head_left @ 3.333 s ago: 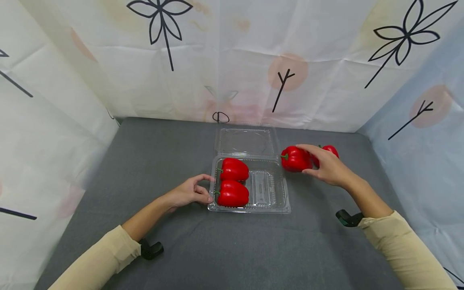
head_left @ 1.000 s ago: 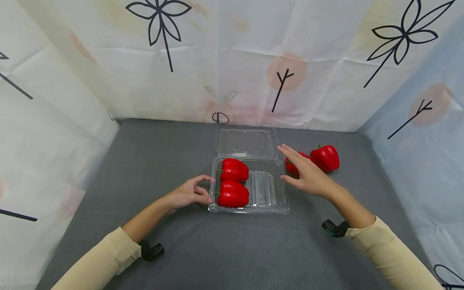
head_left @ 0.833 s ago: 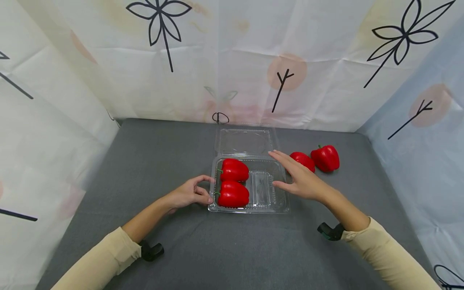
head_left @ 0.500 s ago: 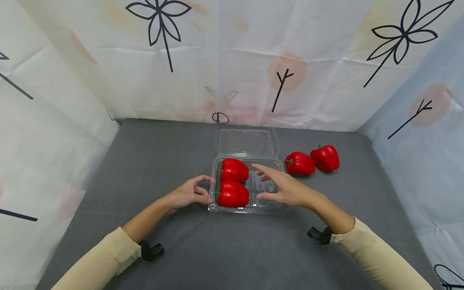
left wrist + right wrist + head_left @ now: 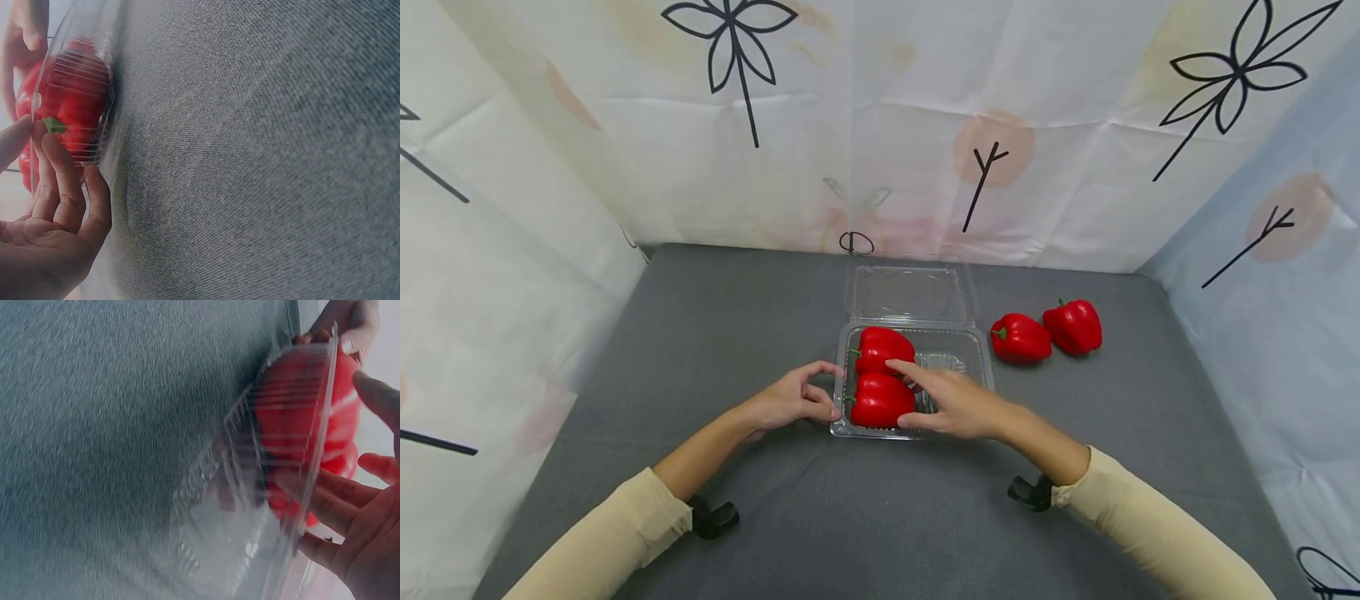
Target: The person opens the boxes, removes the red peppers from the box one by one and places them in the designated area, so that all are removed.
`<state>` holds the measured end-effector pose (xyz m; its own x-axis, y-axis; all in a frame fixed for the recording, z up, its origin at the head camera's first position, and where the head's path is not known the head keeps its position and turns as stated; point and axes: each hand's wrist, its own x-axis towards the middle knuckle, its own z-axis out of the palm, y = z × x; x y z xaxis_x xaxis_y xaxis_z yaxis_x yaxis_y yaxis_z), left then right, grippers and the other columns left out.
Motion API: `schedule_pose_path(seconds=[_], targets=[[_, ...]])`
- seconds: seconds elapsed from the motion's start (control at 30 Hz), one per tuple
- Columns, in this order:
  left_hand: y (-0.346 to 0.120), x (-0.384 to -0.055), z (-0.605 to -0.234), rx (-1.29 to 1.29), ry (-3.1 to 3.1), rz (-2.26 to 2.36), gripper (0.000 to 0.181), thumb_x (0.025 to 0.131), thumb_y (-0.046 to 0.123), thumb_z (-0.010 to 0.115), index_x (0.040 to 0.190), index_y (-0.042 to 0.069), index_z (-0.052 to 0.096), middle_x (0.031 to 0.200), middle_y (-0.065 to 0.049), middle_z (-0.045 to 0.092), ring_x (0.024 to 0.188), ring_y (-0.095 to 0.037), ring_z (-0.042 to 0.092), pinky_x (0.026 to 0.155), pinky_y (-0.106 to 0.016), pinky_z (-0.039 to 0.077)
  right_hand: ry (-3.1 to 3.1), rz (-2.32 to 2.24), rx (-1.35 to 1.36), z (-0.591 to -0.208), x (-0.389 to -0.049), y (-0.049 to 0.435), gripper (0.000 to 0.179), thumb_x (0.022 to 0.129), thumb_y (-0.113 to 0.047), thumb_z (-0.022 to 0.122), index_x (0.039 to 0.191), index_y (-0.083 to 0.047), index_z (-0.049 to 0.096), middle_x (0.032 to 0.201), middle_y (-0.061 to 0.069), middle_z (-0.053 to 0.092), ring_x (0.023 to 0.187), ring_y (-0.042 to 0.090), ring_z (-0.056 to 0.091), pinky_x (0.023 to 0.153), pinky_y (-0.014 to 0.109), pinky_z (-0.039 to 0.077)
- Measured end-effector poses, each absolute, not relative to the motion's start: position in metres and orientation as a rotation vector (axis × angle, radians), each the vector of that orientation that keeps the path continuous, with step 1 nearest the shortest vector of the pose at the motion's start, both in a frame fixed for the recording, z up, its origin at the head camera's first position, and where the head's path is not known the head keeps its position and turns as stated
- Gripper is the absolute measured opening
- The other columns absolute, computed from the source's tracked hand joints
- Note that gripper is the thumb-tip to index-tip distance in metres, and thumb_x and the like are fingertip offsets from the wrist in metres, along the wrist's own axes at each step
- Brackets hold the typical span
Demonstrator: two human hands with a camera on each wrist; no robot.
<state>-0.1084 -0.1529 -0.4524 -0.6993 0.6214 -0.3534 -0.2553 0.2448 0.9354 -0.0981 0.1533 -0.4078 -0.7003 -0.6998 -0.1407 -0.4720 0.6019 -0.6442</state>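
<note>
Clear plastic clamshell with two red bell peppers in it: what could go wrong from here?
The clear plastic clamshell may slide or tilt: the left hand holds just its left edge.
The right hand, its fingers close to both, could push the near bell pepper into the far bell pepper right beside it.

Grey textured surface; pale fabric behind it and at both sides; black flower outlines, peach discs printed thereon.

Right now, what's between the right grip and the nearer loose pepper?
Between right grip and loose pepper: the bare right part of the clear container, then its right rim. Head view shows it.
</note>
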Motion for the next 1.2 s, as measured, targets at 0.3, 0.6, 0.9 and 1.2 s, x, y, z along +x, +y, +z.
schedule_pose_path(seconds=[0.3, 0.6, 0.9, 1.2], targets=[[-0.151, -0.110, -0.453, 0.316, 1.800, 1.532, 0.062, 0.092, 0.013, 0.070, 0.143, 0.006, 0.037, 0.088, -0.008, 0.073, 0.086, -0.032, 0.062, 0.084, -0.038, 0.050, 2.463, -0.797, -0.955, -0.414, -0.096, 0.144, 0.076, 0.091, -0.034, 0.073, 0.154, -0.015, 0.035, 0.145, 0.010, 0.052, 0.126, 0.027, 0.054, 0.095, 0.044, 0.051], [-0.151, -0.109, -0.452, 0.311, 1.787, 1.545, 0.063, 0.091, 0.014, 0.071, 0.143, 0.007, 0.037, 0.088, -0.009, 0.073, 0.086, -0.030, 0.063, 0.084, -0.038, 0.050, 2.473, -0.778, -0.982, -0.415, -0.097, 0.142, 0.074, 0.090, -0.032, 0.073, 0.153, -0.016, 0.036, 0.145, 0.008, 0.051, 0.126, 0.024, 0.053, 0.095, 0.039, 0.051], [-0.150, -0.109, -0.451, 0.296, 1.779, 1.547, 0.064, 0.091, 0.014, 0.072, 0.143, 0.008, 0.037, 0.086, -0.007, 0.072, 0.084, -0.029, 0.061, 0.084, -0.039, 0.050, 2.478, -0.779, -1.024, -0.411, -0.098, 0.141, 0.073, 0.090, -0.030, 0.074, 0.151, -0.012, 0.038, 0.139, 0.012, 0.055, 0.119, 0.025, 0.057, 0.091, 0.040, 0.053], [-0.151, -0.110, -0.453, 0.306, 1.784, 1.544, 0.064, 0.091, 0.014, 0.072, 0.143, 0.006, 0.036, 0.086, -0.007, 0.072, 0.083, -0.027, 0.062, 0.083, -0.038, 0.050, 2.482, -0.766, -1.064, -0.410, -0.099, 0.142, 0.073, 0.091, -0.031, 0.073, 0.151, -0.011, 0.037, 0.141, 0.012, 0.054, 0.120, 0.026, 0.057, 0.094, 0.041, 0.051]])
